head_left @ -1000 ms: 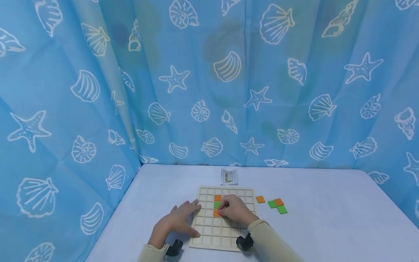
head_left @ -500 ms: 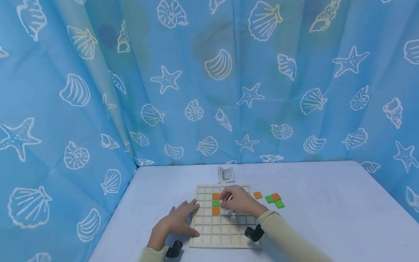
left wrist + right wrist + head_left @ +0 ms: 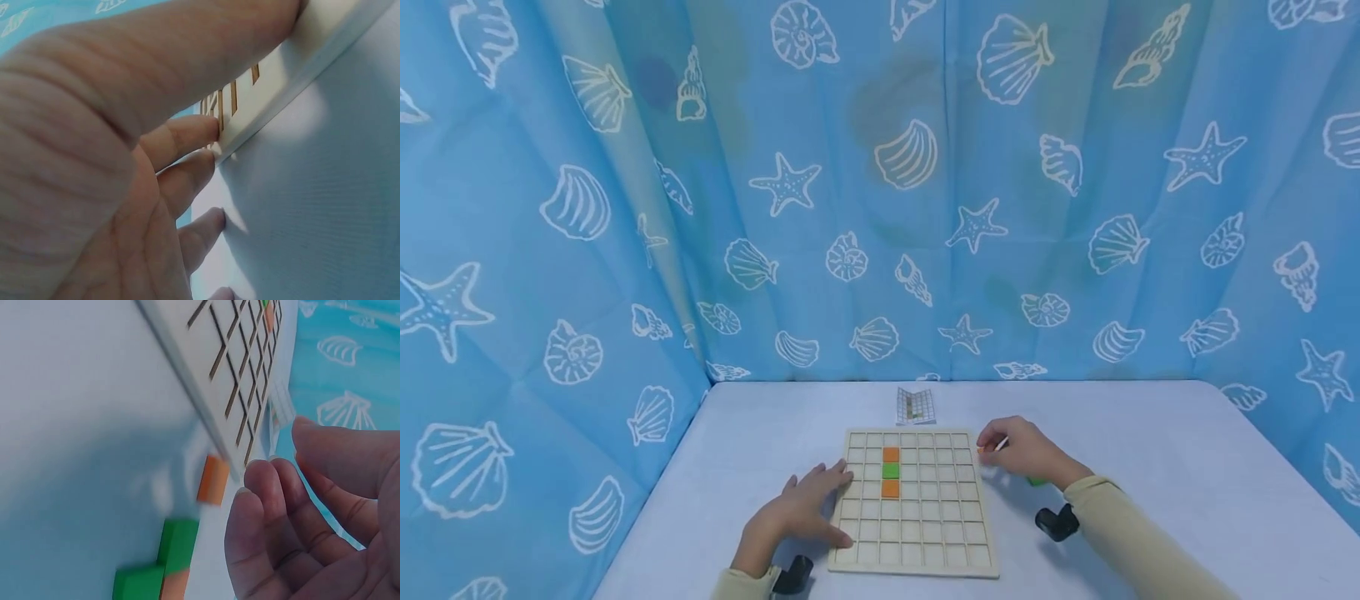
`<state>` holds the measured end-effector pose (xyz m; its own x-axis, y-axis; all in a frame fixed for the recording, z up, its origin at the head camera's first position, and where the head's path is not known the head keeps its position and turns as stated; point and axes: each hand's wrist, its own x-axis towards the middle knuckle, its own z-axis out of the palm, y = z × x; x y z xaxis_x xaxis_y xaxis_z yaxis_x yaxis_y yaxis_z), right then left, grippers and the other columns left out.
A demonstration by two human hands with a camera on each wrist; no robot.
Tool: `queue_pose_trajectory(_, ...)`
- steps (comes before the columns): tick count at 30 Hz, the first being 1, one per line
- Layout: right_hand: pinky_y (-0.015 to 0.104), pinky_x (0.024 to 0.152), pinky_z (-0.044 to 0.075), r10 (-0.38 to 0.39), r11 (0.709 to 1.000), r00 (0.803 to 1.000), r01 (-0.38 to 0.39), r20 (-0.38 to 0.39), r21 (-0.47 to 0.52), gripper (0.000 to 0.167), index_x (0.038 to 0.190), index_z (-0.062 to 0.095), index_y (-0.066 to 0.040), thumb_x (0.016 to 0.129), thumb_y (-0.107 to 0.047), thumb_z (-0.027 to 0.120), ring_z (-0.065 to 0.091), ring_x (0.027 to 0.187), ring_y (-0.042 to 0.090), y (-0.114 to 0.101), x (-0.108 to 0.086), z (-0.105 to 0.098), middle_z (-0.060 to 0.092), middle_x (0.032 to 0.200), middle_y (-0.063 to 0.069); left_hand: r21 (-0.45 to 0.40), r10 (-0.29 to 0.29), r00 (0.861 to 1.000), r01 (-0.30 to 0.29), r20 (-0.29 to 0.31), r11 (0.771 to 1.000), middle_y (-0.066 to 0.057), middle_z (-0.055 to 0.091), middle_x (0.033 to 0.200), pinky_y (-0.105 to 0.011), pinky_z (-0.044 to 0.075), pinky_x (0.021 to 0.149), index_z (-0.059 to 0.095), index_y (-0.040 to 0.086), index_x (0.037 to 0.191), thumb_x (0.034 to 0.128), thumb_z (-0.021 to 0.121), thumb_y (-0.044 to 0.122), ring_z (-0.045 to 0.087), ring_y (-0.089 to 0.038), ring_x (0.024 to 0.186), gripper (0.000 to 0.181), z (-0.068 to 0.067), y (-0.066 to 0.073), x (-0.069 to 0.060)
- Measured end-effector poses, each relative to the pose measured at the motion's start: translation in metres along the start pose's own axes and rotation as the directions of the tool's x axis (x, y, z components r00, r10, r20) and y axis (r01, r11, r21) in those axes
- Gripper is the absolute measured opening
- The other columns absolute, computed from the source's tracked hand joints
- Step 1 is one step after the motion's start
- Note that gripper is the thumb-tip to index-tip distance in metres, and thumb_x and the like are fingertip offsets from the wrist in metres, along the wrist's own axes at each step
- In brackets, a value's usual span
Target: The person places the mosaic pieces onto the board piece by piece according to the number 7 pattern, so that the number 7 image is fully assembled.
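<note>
A pale wooden grid board (image 3: pixel 925 533) lies on the table. In one of its columns sit an orange tile (image 3: pixel 891 454), a green tile (image 3: pixel 891 471) and another orange tile (image 3: pixel 891 489). My left hand (image 3: pixel 801 510) rests with spread fingers at the board's left edge, its thumb and fingertips touching the rim. My right hand (image 3: pixel 1022 450) hovers off the board's far right corner. In the right wrist view its thumb and fingers are apart with nothing between them. A loose orange square tile (image 3: pixel 214 480) lies by the corner, just beyond those fingertips.
Two green tiles (image 3: pixel 178 545) and an orange tile (image 3: pixel 175 585) lie together on the table, mostly hidden under my right hand in the head view. A small folded grid card (image 3: pixel 916 407) stands behind the board. A blue shell-print curtain (image 3: pixel 850 208) hangs behind.
My right hand has left the lower orange tile on the board and moved right, off the board, to the loose orange tile. The left hand stays at the board's edge.
</note>
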<state>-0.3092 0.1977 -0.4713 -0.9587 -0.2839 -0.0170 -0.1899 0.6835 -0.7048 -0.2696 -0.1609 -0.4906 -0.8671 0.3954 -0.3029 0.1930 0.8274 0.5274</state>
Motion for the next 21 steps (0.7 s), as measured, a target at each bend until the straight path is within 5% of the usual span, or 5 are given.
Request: queue_pose_trajectory(21, 0.032, 0.072, 0.056, 0.162, 0.982, 0.987, -0.164, -0.024, -0.095, 0.015, 0.098, 0.071, -0.007, 0.084, -0.011, 0.075, 0.06, 0.083, 0.018, 0.048, 0.0, -0.019, 0.068, 0.097, 0.006, 0.022, -0.013, 1.0, 0.014, -0.017, 1.0, -0.008, 0.029, 0.163, -0.07, 0.007, 0.118, 0.043, 0.014, 0.15, 0.0682, 0.089, 0.04, 0.018, -0.039, 0.152, 0.097, 0.003, 0.0, -0.001)
